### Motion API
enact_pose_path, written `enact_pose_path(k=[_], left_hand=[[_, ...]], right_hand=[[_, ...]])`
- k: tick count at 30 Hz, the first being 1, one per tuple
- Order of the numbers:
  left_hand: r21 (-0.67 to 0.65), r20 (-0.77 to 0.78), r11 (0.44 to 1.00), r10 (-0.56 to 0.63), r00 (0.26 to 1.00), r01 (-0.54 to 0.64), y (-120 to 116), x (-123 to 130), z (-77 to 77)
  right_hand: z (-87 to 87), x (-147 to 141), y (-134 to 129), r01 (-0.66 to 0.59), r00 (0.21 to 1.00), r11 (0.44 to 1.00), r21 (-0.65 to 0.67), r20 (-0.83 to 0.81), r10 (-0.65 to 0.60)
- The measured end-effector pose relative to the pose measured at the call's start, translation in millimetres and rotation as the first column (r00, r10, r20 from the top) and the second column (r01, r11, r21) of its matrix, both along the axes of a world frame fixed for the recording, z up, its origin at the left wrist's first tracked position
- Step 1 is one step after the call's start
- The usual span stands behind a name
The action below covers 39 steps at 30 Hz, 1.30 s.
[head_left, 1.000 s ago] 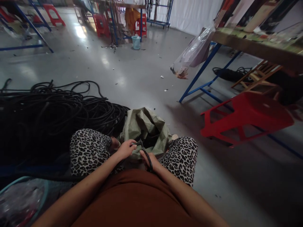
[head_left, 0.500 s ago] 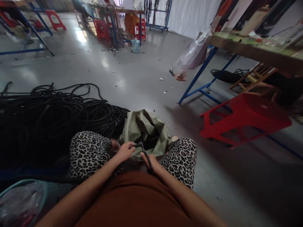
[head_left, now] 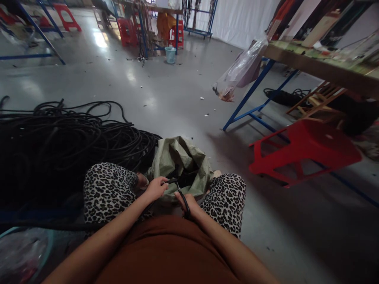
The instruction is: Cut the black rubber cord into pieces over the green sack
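Scissor tips lowered, one cord (two hands)

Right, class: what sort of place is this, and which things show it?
Likely a workshop: a big heap of black cord, a cluttered worktable, and scissors in the person's right hand.

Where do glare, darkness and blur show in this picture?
Head view: bright glare on the grey floor, upper left; head view: black cord pile nearly featureless low down, in shade; head view: table at right looks blurred.
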<state>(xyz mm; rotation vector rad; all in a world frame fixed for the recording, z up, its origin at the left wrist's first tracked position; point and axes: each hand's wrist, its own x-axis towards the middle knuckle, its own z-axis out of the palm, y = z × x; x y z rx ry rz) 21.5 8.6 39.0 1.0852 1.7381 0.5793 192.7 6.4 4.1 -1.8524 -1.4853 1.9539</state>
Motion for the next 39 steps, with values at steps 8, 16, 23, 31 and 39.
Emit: enact_pose_path(k=[8,16,23,31,39], left_hand=[[-0.038,0.047,0.996,0.08,0.996,-0.078,0.9,-1.9,-0.6],[-0.038,0.121,0.993,0.119,0.986,-0.115,-2.3,-0.9,3.9],[-0.037,0.118,0.993,0.118,0.986,-0.114,-4.3,-0.7,5.8],[-0.012,0.139,0.994,0.114,0.984,-0.113,-6.7,-1.1,12.0],[0.029,0.15,0.997,0.073,0.986,-0.078,-8.5,-1.4,9.6]], right_hand=[[-9.1,-2.0,3.6,0.203,0.961,0.954,-0.22,-0.143,-0.237],[-26.0,-3.3,4.3,0.153,0.941,0.969,-0.193,-0.273,-0.202],[-22.8,-3.1,4.6,0.075,0.947,0.986,-0.149,-0.3,-0.118],[-21.9,-4.1,4.4,0.025,0.946,0.992,-0.12,-0.317,-0.062],[-16.9,-2.6,6.1,0.015,0.956,0.991,-0.133,-0.29,-0.053]])
